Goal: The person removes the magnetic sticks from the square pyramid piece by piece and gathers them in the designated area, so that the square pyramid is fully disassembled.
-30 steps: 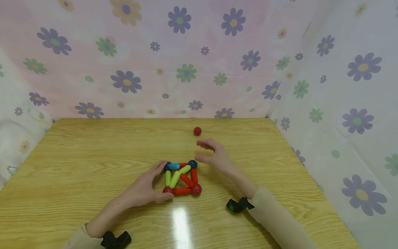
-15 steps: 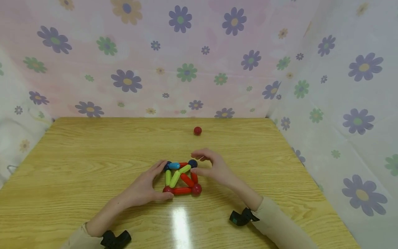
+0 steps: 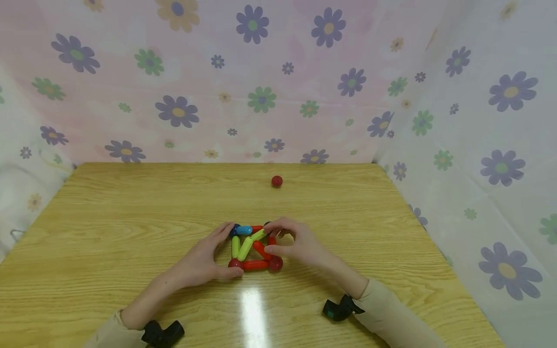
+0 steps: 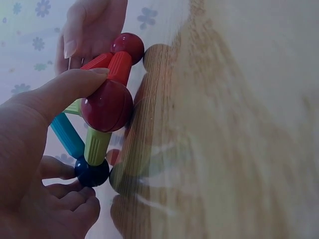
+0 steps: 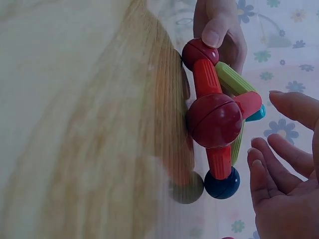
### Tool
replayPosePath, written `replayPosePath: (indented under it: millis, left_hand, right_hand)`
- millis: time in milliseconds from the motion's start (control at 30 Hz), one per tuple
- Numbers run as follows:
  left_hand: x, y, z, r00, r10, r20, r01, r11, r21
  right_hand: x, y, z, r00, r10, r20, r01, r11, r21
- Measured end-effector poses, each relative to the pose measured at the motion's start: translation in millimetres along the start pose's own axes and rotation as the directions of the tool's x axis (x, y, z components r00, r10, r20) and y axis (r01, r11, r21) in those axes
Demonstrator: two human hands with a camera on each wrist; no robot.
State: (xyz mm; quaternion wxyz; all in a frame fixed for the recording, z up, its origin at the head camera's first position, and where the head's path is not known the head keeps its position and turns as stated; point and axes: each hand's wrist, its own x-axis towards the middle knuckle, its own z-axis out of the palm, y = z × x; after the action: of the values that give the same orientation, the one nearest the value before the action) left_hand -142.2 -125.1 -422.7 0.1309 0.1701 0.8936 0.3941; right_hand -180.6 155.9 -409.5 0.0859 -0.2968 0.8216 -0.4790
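One ball-and-rod frame (image 3: 255, 265) stands mid-table, its four-sided base joined, slanted rods (image 3: 245, 249) seemingly uncapped; left hand (image 3: 197, 263) grips its left corners, right hand (image 3: 304, 245) curves, fingers parted, at its right; red ball (image 3: 276, 181) lies loose, far.

Left hand (image 3: 196, 263), right hand (image 3: 302, 244) facing inward
Left grips, thumb (image 4: 65, 89) opposing fingers (image 4: 74, 199); right bends loosely, thumb (image 5: 295, 107) apart.

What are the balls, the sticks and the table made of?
The balls look like hard, shiny plastic: they gleam, and some show a seam. The sticks are probably plastic too, brightly coloured with moulded grooves. The table looks like glossy wood, or a wood-look coating: grain shows and it mirrors things.
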Motion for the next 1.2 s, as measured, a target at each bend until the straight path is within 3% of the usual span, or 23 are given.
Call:
replayPosePath:
  millis: [233,667,1200]
  left_hand:
    - [0.4,-0.1,1.1,1.0,0.005,-0.004,-0.005,1.0,0.002]
    - [1.1,-1.7,2.1,1.0,0.004,-0.01,-0.004,1.0,-0.002]
    - [1.0,-1.8,2.5,1.0,0.015,-0.015,-0.015,1.0,0.003]
  right_hand:
    - [-0.6,1.8,1.4,1.0,0.004,0.011,-0.004,0.999,0.048]
    - [-2.0,0.1,5.6,0.993,0.075,0.088,-0.075,0.997,-0.006]
    - [-3.7,5.1,9.5,0.994,0.056,0.097,-0.05,0.997,-0.067]
